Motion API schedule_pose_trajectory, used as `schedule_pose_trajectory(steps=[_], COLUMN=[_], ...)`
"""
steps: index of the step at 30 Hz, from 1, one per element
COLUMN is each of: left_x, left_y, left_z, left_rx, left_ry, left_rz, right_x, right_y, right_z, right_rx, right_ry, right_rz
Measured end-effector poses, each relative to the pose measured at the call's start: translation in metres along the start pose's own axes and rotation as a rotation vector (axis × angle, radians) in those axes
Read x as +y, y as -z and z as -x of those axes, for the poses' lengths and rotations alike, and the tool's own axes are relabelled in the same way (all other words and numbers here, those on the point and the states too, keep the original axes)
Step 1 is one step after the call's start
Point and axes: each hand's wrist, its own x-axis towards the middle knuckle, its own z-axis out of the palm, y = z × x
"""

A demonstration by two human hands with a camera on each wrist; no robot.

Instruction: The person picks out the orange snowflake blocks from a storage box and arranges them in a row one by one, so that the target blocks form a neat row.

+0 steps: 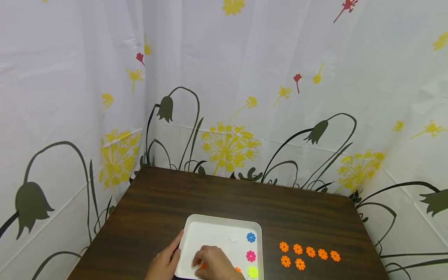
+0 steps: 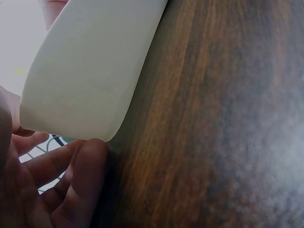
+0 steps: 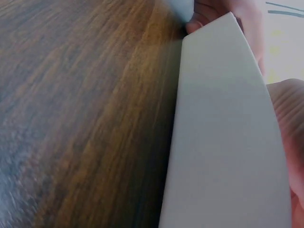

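Observation:
A shallow white tray [image 1: 210, 221] lies on the table with several notched, flower-shaped plastic discs in it. My left hand [image 1: 163, 263] grips the tray's left side, its fingers along the outer wall, as the left wrist view [image 2: 71, 180] also shows close up. Inside the tray, my right hand [image 1: 215, 264] has its fingertips down around an orange disc [image 1: 203, 266], mostly hidden by the fingers. Another orange disc [image 1: 238, 269] is partly covered by the right wrist. Along the tray's right side lie a blue disc [image 1: 251, 237], a pink disc [image 1: 251, 256] and a yellow disc [image 1: 252, 272]; a white disc [image 1: 233, 238] lies left of the blue one.
On the dark wooden table [image 1: 210, 194], right of the tray, several orange discs [image 1: 310, 252] lie in two rows, the back row longer. A white curtain [image 1: 245, 58] with printed flowers hangs behind the table and at both sides. The tray's raised wall [image 3: 223, 118] fills much of the right wrist view.

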Motion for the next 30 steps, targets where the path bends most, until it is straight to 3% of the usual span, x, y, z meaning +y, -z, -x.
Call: schedule_pose_trajectory(steps=[5, 15, 25, 30], left_x=[-0.002, 0.000, 0.000, 0.001], left_y=[-0.002, -0.001, -0.001, -0.001], left_z=[0.001, 0.000, -0.001, -0.001], left_rx=[0.019, 0.016, -0.002, -0.006], left_ry=[-0.010, -0.002, 0.030, 0.044], left_rz=[-0.005, -0.001, -0.007, -0.010], right_x=[0.003, 0.006, 0.016, 0.023], right_y=[0.005, 0.028, 0.062, 0.076], right_z=[0.002, 0.012, 0.040, 0.054], right_rx=[0.045, 0.150, 0.227, 0.275], right_ry=[-0.002, -0.205, -0.394, -0.405], right_rz=[-0.092, -0.509, -0.621, -0.635])
